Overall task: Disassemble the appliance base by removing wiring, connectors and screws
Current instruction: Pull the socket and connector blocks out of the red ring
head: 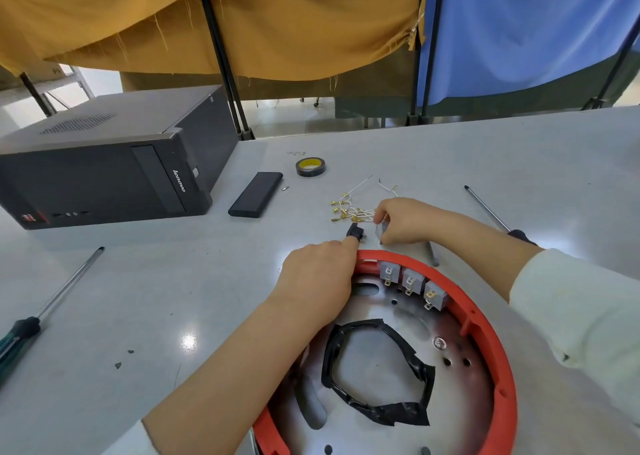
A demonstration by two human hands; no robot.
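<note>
The round appliance base [485, 319] has a red plastic rim and a metal plate, and lies at the near right of the table. Three grey switches [412, 281] sit inside its far rim. A loop of black tape [377, 409] lies on the plate. My left hand [318, 278] rests on the rim's far left edge, its fingertips touching a small black switch [355, 231] on the table. My right hand [405, 221] pinches a small clear grey switch [381, 231] just beyond the rim. White wires with brass connectors [349, 209] lie loose behind both hands.
A black computer tower [104, 167] stands at the far left. A black flat case [256, 195], a tape roll [310, 166] and a small bit [285, 188] lie mid-table. One screwdriver [52, 305] lies at the left, another [491, 212] at the right behind my right arm.
</note>
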